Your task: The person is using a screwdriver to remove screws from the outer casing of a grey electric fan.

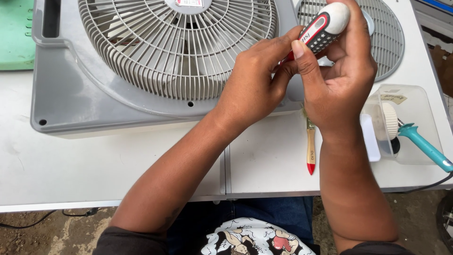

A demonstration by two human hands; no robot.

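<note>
One white table, seemingly outdoors.

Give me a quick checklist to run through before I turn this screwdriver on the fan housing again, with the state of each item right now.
1. Right hand wrapped around the screwdriver handle: ok.
2. Left hand steadying the shaft low down, near the tip: ok.
3. Tip seated in a screw: cannot tell, both hands hide it.
4. Grey fan housing lying flat on the white table: ok.
5. Loose round grille lying beyond the right hand, apart from the housing: ok.
6. Paintbrush lies just under the right wrist and the clear plastic container stands close beside that forearm: not ok, either could get knocked.
</note>
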